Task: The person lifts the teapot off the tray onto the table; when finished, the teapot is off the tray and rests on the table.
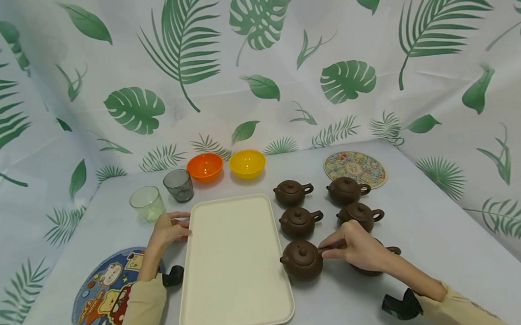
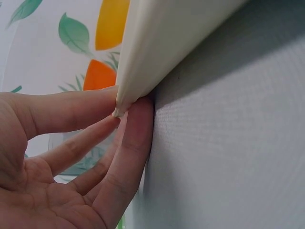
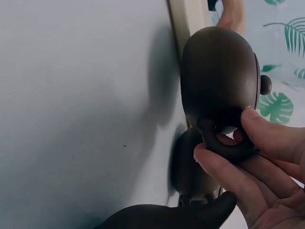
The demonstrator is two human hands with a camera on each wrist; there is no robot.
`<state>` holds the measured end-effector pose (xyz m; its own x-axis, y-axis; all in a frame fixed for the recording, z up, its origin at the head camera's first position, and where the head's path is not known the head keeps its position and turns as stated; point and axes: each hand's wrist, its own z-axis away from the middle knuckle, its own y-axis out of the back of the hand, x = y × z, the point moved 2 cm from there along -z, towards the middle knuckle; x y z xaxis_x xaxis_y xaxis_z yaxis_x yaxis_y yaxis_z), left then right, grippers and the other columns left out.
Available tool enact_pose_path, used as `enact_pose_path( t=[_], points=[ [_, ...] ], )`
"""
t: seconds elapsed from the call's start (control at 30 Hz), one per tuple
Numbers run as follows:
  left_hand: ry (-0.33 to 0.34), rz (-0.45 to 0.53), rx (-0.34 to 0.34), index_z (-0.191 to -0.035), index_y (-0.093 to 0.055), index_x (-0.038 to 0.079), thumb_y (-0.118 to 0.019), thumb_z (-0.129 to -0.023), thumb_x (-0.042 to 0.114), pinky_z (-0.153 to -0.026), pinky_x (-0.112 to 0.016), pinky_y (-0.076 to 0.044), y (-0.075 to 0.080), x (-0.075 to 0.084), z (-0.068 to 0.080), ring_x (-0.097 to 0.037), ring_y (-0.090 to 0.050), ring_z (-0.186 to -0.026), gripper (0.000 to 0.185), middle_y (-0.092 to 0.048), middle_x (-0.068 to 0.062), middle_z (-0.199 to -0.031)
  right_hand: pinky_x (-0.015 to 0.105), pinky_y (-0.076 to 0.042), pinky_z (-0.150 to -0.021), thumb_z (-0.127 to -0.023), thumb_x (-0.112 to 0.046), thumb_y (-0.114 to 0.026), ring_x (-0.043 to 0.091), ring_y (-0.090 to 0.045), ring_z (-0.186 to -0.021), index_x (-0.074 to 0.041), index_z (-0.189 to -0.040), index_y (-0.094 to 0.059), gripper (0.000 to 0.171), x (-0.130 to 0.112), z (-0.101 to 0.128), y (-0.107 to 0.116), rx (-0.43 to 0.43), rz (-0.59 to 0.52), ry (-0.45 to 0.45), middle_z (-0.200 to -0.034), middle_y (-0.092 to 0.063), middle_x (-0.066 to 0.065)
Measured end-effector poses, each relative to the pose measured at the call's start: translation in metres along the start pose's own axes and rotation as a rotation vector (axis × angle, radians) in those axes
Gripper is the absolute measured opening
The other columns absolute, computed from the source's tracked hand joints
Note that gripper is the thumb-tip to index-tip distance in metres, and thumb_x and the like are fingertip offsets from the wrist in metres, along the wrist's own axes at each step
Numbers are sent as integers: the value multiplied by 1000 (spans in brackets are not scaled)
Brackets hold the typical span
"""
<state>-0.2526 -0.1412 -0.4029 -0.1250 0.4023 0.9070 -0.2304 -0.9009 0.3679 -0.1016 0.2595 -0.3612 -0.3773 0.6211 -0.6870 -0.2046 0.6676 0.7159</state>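
Note:
By its handle, my right hand pinches a dark brown teapot. In the right wrist view this teapot hangs off the table, with its shadow apart from it. It is beside the right edge of a cream rectangular tray. My left hand pinches the tray's left rim, with fingertips at its edge and one finger beneath in the left wrist view. Further brown teapots stand right of the tray, including one behind the held one and another farther right. My right hand partly hides the nearest one in the right column.
Behind the tray are an orange bowl and a yellow bowl. A grey glass and a greenish glass stand at the left. A blue round mat lies near left, a patterned round mat far right.

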Motion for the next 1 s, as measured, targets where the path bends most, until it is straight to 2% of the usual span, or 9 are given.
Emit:
enact_pose_path(
  t=[0.27,0.47,0.63,0.7,0.87,1.0],
  points=[
    [-6,0,1,-127,-53,-14,-68,-74,-13,-62,-32,-59,0,-3,-2,-16,-66,-63,55,-67,-22,-89,16,-35,-46,-79,-7,-76,-2,-46,-58,0,-91,-77,14,0,-1,1,-18,16,1,-84,-74,6],
    [-6,-3,5,-126,-54,-13,-67,-74,-12,-62,-31,-59,-1,-3,-5,-14,-65,-63,54,-67,-18,-87,16,-36,-45,-78,-4,-76,-3,-47,-58,1,-90,-77,13,2,-1,3,-6,46,-1,-82,-74,7],
    [-2,-10,11,-125,-55,-13,-67,-74,-13,-63,-31,-59,-2,-3,-5,-15,-65,-64,53,-67,-19,-88,15,-29,-43,-77,-5,-77,-3,-41,-52,1,-89,-77,13,3,0,3,-13,53,8,-80,-74,7],
    [-3,-15,9,-125,-55,-13,-67,-74,-13,-63,-32,-59,-2,-3,-5,-15,-65,-64,53,-67,-20,-89,15,-31,-43,-77,-5,-77,-4,-44,-53,0,-88,-78,12,4,0,3,-24,62,27,-79,-74,7],
    [1,-17,7,-126,-54,-13,-67,-75,-12,-63,-31,-59,-2,-2,-4,-15,-65,-64,52,-67,-21,-90,17,-46,-49,-77,-4,-77,-2,-62,-66,1,-87,-77,11,6,-1,4,-60,98,80,-80,-74,7],
    [-2,-16,-1,-127,-53,-14,-67,-75,-13,-63,-32,-59,-3,-2,-3,-16,-66,-64,54,-67,-24,-92,17,-48,-51,-78,-5,-77,1,-66,-71,1,-87,-77,11,6,-1,3,-71,125,76,-80,-74,6]
  ],
)
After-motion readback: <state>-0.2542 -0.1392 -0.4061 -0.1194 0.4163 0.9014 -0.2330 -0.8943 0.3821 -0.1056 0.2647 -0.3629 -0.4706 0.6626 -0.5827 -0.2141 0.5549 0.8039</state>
